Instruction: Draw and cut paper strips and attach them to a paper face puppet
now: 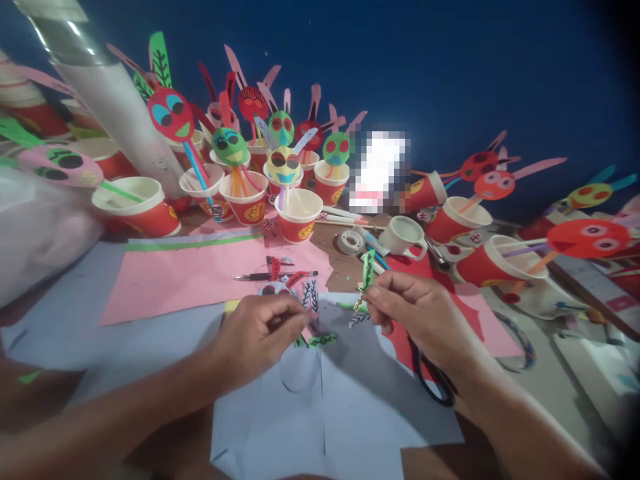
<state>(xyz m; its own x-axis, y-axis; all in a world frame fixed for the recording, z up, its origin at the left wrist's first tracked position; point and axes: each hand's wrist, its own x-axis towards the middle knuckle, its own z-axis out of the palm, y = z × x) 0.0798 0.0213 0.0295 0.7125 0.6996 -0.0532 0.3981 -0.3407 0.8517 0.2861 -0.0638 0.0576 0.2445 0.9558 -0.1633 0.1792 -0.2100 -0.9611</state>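
My left hand (255,337) is closed in a pinch over small cut paper pieces (320,340), green and black-patterned, lying on a pale blue sheet (325,407). My right hand (425,313) pinches a thin green paper strip (369,268) that stands upright between thumb and forefinger, with small patterned bits (358,313) hanging below it. A part-made paper face with red ears (280,280) lies just beyond my left fingers. Black-handled scissors (433,383) lie under my right wrist.
Many red paper cups (297,223) holding paper faces on straws (230,147) crowd the back and right. A pink sheet (190,280), a pen (275,275), a tape roll (350,242) and a white cup (405,237) lie between. A large cardboard tube (115,100) leans at the left.
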